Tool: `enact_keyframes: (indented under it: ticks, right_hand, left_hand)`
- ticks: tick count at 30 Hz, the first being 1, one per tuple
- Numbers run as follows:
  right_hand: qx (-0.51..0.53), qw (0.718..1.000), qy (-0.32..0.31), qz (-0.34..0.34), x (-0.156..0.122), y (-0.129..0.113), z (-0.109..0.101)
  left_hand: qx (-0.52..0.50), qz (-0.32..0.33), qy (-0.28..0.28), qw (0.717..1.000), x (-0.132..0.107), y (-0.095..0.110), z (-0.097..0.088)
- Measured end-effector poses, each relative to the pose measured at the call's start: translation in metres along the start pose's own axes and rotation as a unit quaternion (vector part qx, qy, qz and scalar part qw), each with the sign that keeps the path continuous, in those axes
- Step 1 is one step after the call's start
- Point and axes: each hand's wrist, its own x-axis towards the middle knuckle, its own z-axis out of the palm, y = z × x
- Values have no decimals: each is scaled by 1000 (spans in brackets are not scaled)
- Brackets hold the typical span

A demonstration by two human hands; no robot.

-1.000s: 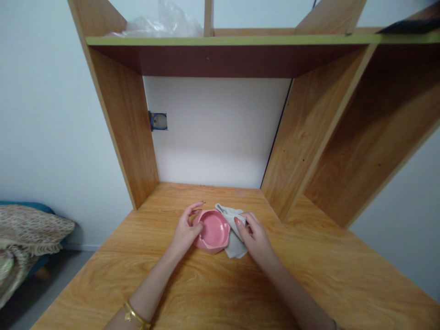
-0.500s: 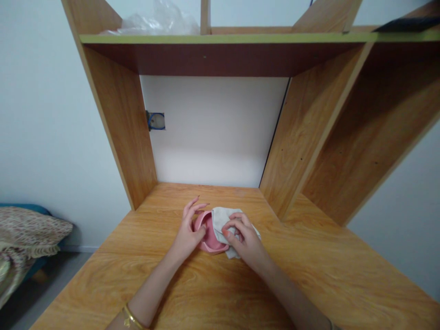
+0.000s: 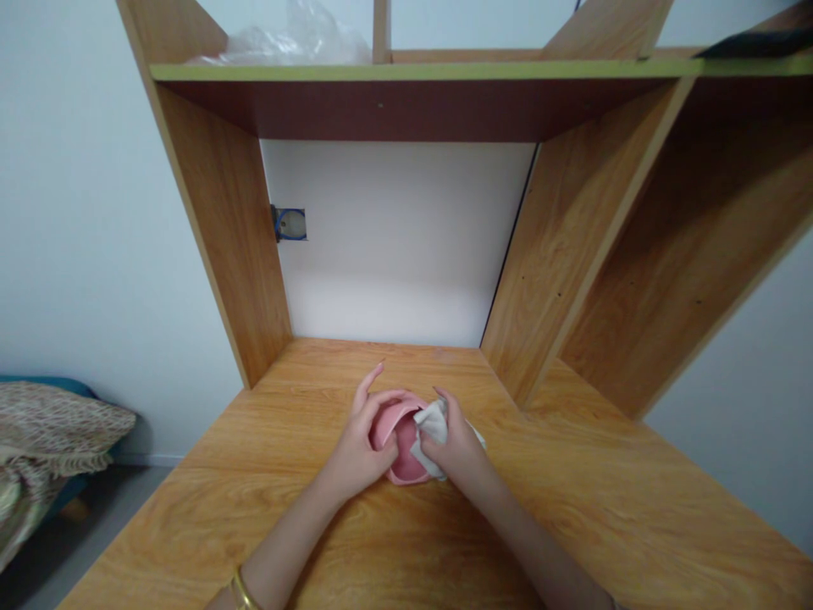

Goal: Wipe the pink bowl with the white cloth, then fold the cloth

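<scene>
A small pink bowl [image 3: 397, 432] is tilted up on its edge on the wooden desk [image 3: 356, 542], its inside turned towards my right hand. My left hand [image 3: 362, 445] grips the bowl's left rim, thumb and fingers curled round it and the forefinger sticking up. My right hand [image 3: 454, 445] is closed on a bunched grey-white cloth [image 3: 432, 424] and presses it into the bowl's inside.
Wooden uprights [image 3: 219, 220] and a shelf [image 3: 406, 76] frame the desk's back; a clear plastic bag [image 3: 285, 42] lies on the shelf. A wall socket [image 3: 290, 224] sits at the back left. A bed with a patterned blanket [image 3: 44, 424] is at the far left.
The bowl lay flat with the cloth beside it a second ago. My left hand has tipped it up on edge, and my right hand has bunched the cloth and brought it into the bowl.
</scene>
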Motion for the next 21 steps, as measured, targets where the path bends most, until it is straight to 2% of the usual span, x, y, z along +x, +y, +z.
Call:
enact_keyframes:
  ticks: [4, 7, 10, 14, 18, 21]
  right_hand:
    - [-56, 996, -47, 47, 0, 0, -5]
    - [-109, 990, -43, 73, 0, 0, -6]
    - [-118, 990, -30, 66, -1, 0, -4]
    - [-73, 996, 3, 53, -1, 5, -1]
    - [25, 997, 51, 60, 2, 10, -2]
    - [114, 987, 99, 50, 4, 10, -3]
  left_hand:
    - [15, 22, -25, 999, 0, 9, 1]
    - [19, 26, -28, 999, 1, 10, 1]
    - [22, 9, -21, 999, 0, 7, 1]
    - [19, -22, -7, 1000, -1, 0, 2]
    - [-10, -57, 25, 998, -4, -9, 7]
    - [-69, -110, -4, 991, -7, -12, 13]
